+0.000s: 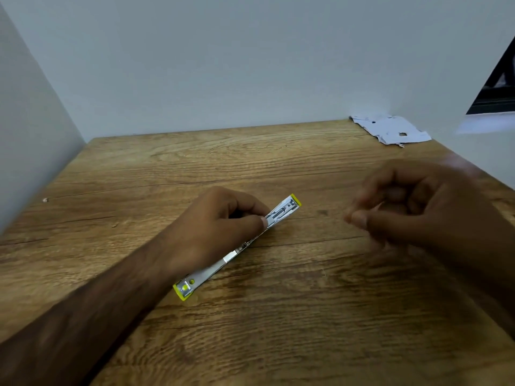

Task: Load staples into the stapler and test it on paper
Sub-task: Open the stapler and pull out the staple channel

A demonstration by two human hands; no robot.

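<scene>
Centrally, a yellow-and-silver metal stapler (234,254) lies unfolded flat and diagonal on a brown wood-grain table (278,330). The left hand (220,218) pinches its far half between curled fingers and thumb. The right hand (412,207), blurred, hovers just right with fingertips bunched against the thumb; whether it holds anything is unclear. Crumpled white paper (390,129) lies at the far right corner.

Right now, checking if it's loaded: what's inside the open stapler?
The far half of the stapler shows a metal track with dark parts. The left hand covers the middle, so whether it is loaded cannot be told.
</scene>
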